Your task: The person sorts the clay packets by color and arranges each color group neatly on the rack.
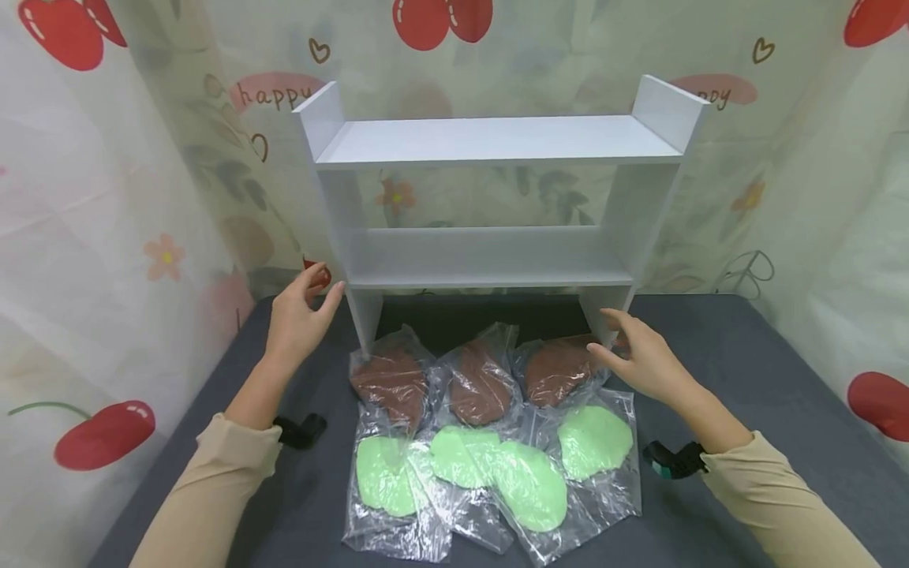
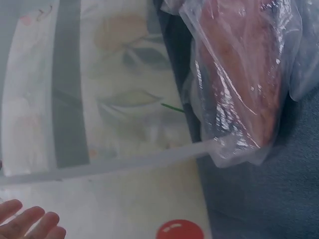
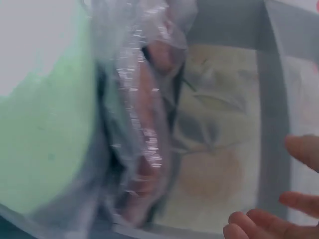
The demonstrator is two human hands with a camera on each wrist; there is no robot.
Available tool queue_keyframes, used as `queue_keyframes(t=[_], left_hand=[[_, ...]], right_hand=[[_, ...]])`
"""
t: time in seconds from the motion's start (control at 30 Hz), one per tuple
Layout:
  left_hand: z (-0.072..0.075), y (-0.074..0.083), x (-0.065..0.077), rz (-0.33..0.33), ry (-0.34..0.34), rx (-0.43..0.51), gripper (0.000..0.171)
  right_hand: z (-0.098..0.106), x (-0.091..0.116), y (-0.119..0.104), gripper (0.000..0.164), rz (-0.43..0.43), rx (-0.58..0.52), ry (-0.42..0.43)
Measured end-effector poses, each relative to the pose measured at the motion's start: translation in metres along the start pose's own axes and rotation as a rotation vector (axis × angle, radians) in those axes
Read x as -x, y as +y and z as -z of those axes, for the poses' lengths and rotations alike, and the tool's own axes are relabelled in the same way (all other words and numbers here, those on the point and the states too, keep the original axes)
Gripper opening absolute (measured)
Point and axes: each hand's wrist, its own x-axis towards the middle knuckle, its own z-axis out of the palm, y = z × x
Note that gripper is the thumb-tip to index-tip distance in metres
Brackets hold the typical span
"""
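Evidently, L. hand (image 1: 298,319) & R. hand (image 1: 649,359) flanked the white shelf unit (image 1: 490,256), upright on the dark tabletop (image 1: 710,347); thumbs stood apart from fingers, nothing held, panel contact unclear. Brown-filled clear bags (image 1: 479,386) lay at its foot, green-filled bags (image 1: 529,485) nearer. Prob. best: even two-sided hold, thumbs clear of bag plastic.

Bags (image 1: 480,386), white shelf (image 1: 490,257) on table (image 1: 710,335)
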Motion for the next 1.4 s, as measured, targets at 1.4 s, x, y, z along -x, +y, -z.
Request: queue_keyframes(t=[1.4], left_hand=[[-0.039, -0.014, -0.031, 0.063, 0.165, 0.233, 0.042]], right_hand=[[-0.072, 0.0, 0.034, 0.082, -0.546, -0.811, -0.202]])
